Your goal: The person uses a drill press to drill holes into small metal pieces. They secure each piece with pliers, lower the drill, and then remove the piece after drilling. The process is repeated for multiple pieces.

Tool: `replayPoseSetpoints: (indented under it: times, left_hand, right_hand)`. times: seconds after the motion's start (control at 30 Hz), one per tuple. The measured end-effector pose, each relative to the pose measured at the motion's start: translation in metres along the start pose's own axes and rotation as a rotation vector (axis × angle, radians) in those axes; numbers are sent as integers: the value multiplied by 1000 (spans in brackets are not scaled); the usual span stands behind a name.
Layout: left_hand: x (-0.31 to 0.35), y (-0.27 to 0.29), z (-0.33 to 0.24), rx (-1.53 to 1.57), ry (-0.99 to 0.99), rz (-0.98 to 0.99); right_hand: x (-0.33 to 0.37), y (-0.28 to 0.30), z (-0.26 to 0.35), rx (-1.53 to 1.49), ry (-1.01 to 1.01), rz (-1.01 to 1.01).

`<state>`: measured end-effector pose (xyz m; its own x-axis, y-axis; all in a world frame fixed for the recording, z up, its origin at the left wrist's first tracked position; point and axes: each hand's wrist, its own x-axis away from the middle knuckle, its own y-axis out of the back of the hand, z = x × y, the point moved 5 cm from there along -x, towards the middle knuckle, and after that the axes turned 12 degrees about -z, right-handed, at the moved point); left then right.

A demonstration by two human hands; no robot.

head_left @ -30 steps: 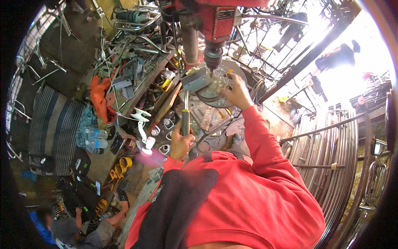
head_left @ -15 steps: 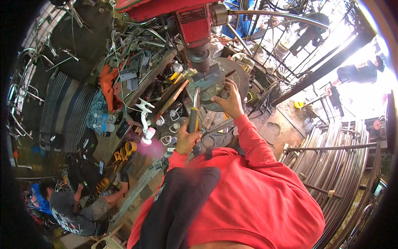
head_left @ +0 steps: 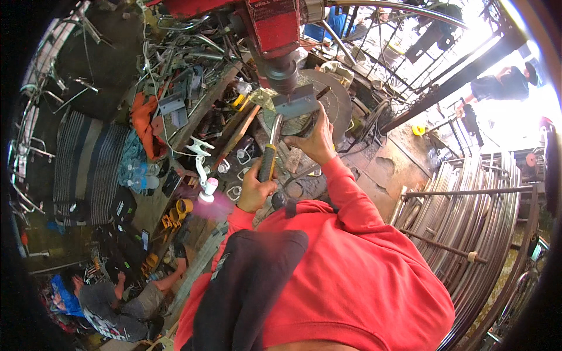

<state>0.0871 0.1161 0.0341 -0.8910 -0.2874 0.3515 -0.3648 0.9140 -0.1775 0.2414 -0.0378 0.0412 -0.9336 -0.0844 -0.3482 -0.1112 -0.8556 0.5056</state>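
Note:
My left hand (head_left: 255, 188) is wrapped round the black-and-yellow handle of a tool (head_left: 267, 162) with a shiny metal shaft. Its far end meets a small grey metal plate (head_left: 295, 103) with a bent edge, so the tool's head cannot be made out. My right hand (head_left: 317, 138) has its fingers at the plate's right end, gripping it, with the thumb reaching left. The plate is tilted above the round table (head_left: 339, 108) of a red drill press (head_left: 272, 29). Just over the plate hangs the drill chuck (head_left: 282, 73); the plate hides the bit's tip.
Scrap metal and tools crowd the bench at the left, with an orange cloth (head_left: 142, 126) and water bottles (head_left: 140, 181). A white lamp (head_left: 206, 187) stands nearby. Long metal tubes (head_left: 462, 216) are racked at the right. One person (head_left: 111, 304) sits lower left; another (head_left: 503, 85) is upper right.
My right hand has moved up against the plate and taken hold of its right end. The plate has tilted and shifted slightly right. My left hand still grips the tool.

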Motion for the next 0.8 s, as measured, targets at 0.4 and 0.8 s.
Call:
replayPoseSetpoints:
  times: [0.4,0.8]
  left_hand:
    - [-4,0,-13,41,-32,76]
    - [-3,-5,-4,73,-34,54]
  right_hand:
    - [-27,5,-18,-23,-7,51]
    - [-64,17,-11,168,113,312]
